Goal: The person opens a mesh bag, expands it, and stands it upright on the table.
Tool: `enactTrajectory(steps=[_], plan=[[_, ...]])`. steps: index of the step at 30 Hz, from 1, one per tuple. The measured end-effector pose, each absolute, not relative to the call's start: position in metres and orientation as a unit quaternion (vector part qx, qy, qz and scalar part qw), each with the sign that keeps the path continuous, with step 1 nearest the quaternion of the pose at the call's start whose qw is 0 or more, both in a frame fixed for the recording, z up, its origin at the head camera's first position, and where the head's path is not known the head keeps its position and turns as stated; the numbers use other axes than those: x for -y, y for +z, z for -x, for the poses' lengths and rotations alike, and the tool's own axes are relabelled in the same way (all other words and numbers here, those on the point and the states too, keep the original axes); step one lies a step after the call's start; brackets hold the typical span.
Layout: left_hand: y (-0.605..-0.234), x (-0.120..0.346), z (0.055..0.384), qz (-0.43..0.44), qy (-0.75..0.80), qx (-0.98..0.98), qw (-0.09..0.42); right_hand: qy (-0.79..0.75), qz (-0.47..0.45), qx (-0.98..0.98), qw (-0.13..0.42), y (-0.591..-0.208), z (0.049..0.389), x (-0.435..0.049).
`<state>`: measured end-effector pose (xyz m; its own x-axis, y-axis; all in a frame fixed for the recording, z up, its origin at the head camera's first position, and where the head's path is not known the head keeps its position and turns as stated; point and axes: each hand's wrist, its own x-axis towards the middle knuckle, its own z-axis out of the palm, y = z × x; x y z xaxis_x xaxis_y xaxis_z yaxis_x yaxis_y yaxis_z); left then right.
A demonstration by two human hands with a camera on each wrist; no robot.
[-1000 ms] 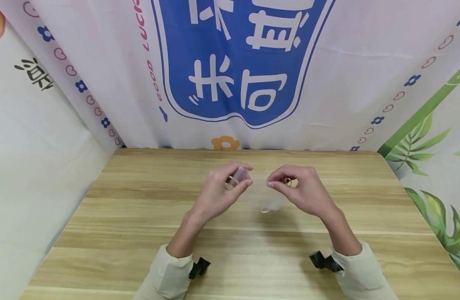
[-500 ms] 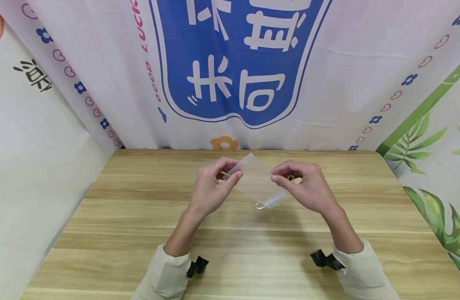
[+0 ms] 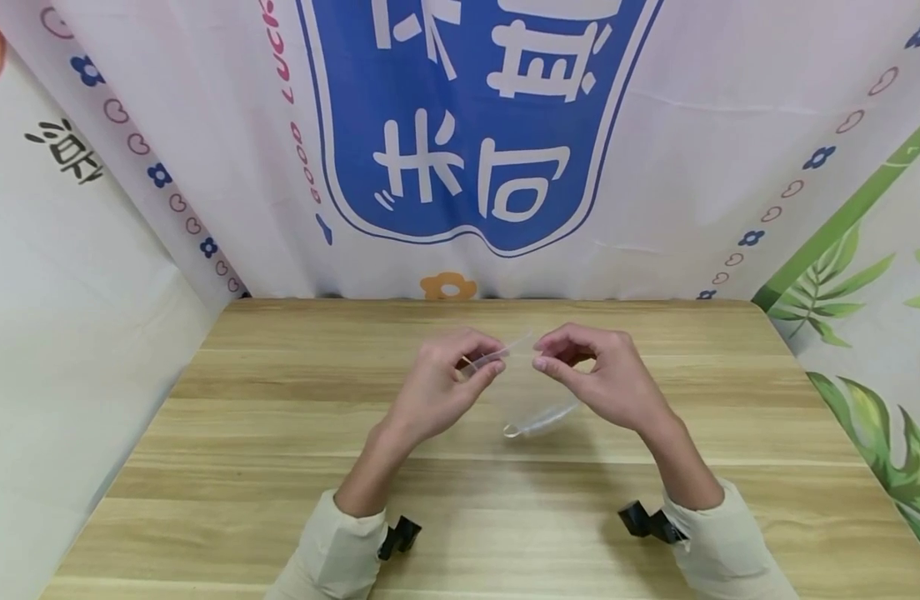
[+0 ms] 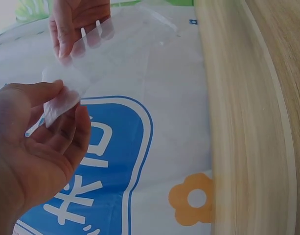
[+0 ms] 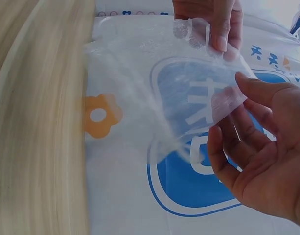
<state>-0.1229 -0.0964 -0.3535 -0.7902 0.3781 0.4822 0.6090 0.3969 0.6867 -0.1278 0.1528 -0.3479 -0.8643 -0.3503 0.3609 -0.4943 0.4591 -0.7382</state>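
A clear plastic bag (image 3: 544, 419), thin and see-through, hangs between both hands above the table. A small pale loop (image 3: 512, 431) shows at its lower corner in the head view. My left hand (image 3: 447, 377) pinches the bag's upper left part between thumb and fingers. Opposite it, my right hand (image 3: 593, 372) holds the other upper edge, thumb against fingertips. In the left wrist view the film (image 4: 135, 41) stretches away from the fingers. The right wrist view has the film (image 5: 135, 73) spread out, its lower part blurred.
Below the hands lies a wood-grain table (image 3: 280, 467). A printed cloth (image 3: 692, 183) hangs behind its far edge, with pale walls of cloth to the left and right. Black camera mounts (image 3: 400, 537) sit at both sleeves.
Half a second ago the bag's flat face showed between the hands. It has since tilted so its top looks edge-on, its lower loop a little lower, and the hands are closer together.
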Motion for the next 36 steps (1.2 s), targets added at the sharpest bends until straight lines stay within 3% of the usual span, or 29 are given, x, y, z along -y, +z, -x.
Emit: enactTrajectory(steps=[10, 20, 36], plan=[[-0.3518, 0.0953, 0.1240, 0.282, -0.476, 0.826, 0.104, 0.484, -0.234, 0.836, 0.112, -0.3483, 0.1264, -0.1502], [-0.3504, 0.0997, 0.1243, 0.236, -0.516, 0.813, 0.131, 0.547, -0.224, 0.793, 0.151, -0.3501, 0.1278, -0.1503], [-0.3509, 0.1019, 0.1270, 0.232, -0.530, 0.797, 0.175, 0.544, -0.214, 0.804, 0.113, -0.3483, 0.1279, -0.1518]])
